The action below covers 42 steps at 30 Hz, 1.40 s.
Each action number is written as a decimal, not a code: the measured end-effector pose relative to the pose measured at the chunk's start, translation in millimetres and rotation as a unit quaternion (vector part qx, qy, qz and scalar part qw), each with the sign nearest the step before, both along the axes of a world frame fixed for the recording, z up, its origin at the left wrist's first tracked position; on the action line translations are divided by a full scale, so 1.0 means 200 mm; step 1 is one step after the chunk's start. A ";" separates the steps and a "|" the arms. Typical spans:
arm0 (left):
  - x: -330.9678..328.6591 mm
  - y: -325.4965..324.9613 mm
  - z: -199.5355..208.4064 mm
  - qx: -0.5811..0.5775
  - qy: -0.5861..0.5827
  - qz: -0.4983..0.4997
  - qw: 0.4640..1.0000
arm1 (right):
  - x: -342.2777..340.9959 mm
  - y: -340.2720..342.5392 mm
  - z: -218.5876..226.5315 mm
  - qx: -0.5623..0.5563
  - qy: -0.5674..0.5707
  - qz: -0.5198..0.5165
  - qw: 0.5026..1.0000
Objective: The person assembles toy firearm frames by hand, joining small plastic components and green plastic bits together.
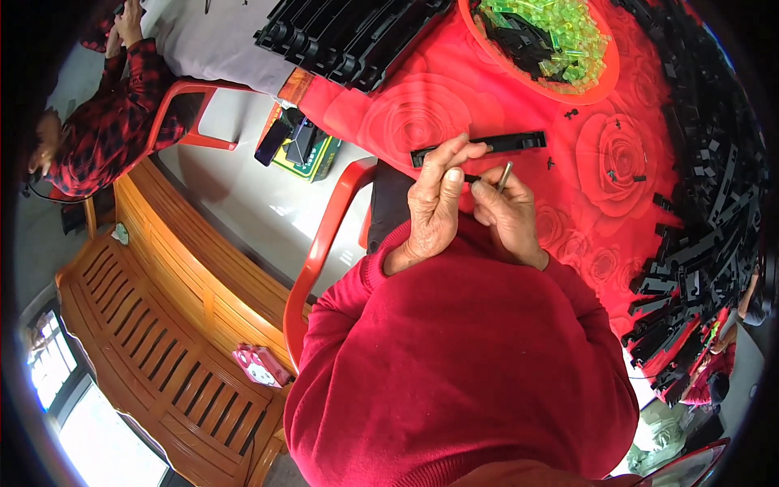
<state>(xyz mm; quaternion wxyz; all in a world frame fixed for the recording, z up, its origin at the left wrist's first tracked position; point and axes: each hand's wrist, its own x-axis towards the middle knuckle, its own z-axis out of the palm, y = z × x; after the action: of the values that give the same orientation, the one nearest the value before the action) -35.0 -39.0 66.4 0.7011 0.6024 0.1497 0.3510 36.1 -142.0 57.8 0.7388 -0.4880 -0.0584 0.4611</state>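
Observation:
My left hand (pixel 434 195) is closed at the table's near edge, its thumb and fingers around the end of a small black piece (pixel 472 178). That piece reaches across to the thumb of my right hand (pixel 510 213). A short silver metal rod (pixel 505 175) sticks up from the curled fingers of my right hand. Just beyond both hands, a long black plastic strip (pixel 519 141) lies on the red rose-patterned tablecloth (pixel 414 114); my left fingers overlap part of it. What lies inside the palms is hidden.
An orange-red basin (pixel 610 77) holds yellow-green translucent pieces and black parts. Long black strips (pixel 349 36) are stacked at the far left. Many black parts (pixel 714 187) heap along the right. A red chair (pixel 333 211) and wooden bench (pixel 170 325) stand left; a person in plaid (pixel 114 130) sits beyond.

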 end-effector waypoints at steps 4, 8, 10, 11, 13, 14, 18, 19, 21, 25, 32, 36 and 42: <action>0.00 -0.02 -0.04 -0.008 0.017 -0.033 0.999 | 0.03 0.01 -0.02 -0.051 -0.070 -0.052 0.995; 0.01 -0.02 -0.05 -0.057 -0.012 -0.076 0.995 | 0.06 0.02 0.02 -0.067 -0.103 -0.059 0.991; 0.00 -0.01 -0.05 -0.059 0.004 -0.089 0.994 | 0.08 0.00 0.01 -0.052 -0.101 -0.056 0.992; 0.00 -0.01 -0.05 -0.061 0.004 -0.089 0.994 | 0.09 -0.01 0.01 -0.037 -0.098 -0.054 0.993; 0.00 0.00 -0.02 0.069 0.098 -0.007 0.993 | 0.16 -0.03 0.06 -0.081 -0.144 -0.033 0.986; -0.01 0.04 -0.03 0.165 0.124 0.058 0.977 | 0.21 -0.03 0.10 -0.123 -0.191 -0.016 0.974; -0.09 0.18 -0.08 0.416 0.235 0.125 0.869 | 0.43 -0.02 0.15 -0.227 -0.312 0.046 0.921; -0.10 0.19 -0.09 0.432 0.251 0.111 0.859 | 0.46 0.01 0.11 -0.204 -0.340 0.043 0.917; -0.09 0.19 -0.11 0.447 0.266 0.096 0.849 | 0.47 0.02 0.09 -0.219 -0.354 0.067 0.907; -0.03 0.18 -0.13 0.461 0.260 0.058 0.846 | 0.43 0.09 0.03 -0.254 -0.368 0.097 0.889; 0.00 0.18 -0.21 0.473 0.276 0.021 0.837 | 0.39 0.10 -0.01 -0.298 -0.445 0.075 0.841; 0.00 0.18 -0.22 0.479 0.281 0.026 0.831 | 0.40 0.10 0.00 -0.333 -0.461 0.112 0.815; 0.01 0.17 -0.18 0.473 0.311 0.021 0.824 | 0.40 0.11 0.02 -0.356 -0.482 0.131 0.790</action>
<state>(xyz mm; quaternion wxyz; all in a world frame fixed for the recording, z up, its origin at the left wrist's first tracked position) -32.3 -5.2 29.8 0.2390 0.9341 0.1879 0.1873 116.5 -120.2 62.7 0.3211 -0.8631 -0.3018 0.2468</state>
